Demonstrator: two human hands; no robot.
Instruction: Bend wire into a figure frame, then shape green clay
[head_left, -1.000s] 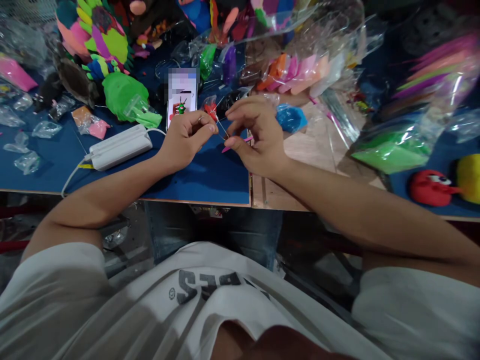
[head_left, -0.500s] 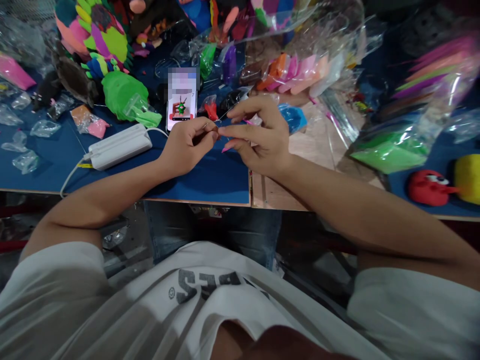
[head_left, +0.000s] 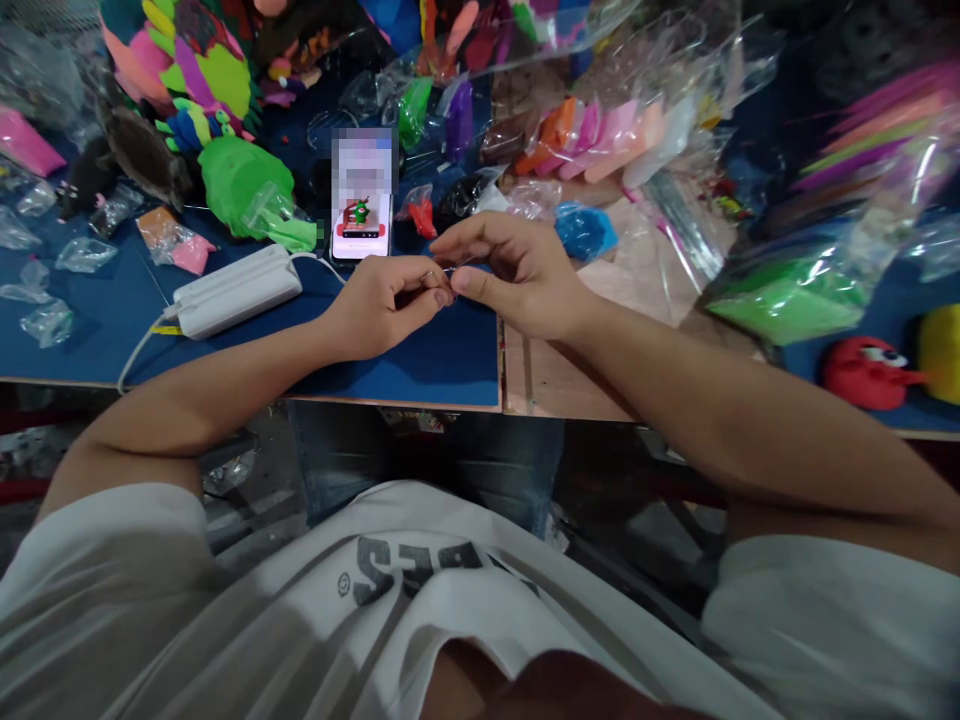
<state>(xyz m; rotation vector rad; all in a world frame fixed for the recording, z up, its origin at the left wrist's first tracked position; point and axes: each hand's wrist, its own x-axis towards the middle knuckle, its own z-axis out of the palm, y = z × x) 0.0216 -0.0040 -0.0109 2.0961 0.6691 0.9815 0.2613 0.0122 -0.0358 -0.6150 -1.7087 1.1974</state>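
My left hand [head_left: 397,305] is over the blue board, its thumb and index finger pressed together in a pinch. A tiny thing seems to be held there, too small and hidden to name. Against those fingertips rests the thumb of my right hand [head_left: 529,275], whose fingers curl over from above. What my right hand grips is hidden behind its thumb and fingers. Just behind the hands are a phone [head_left: 361,215] showing a green figure, a small bag of red clay [head_left: 420,210] and a blue clay pack [head_left: 585,230].
A white power bank-like block [head_left: 238,292] with a cable lies left. Farther back sits a green clay lump [head_left: 247,185]. Bagged orange and pink clay [head_left: 600,140] lies behind on the right, a large bag of green clay [head_left: 795,295] and a red clay head [head_left: 866,372] farther right.
My right hand has lowered and closed in, its stretched fingers now curled and its thumb against my left fingertips. My left hand has shifted slightly right and towards me.
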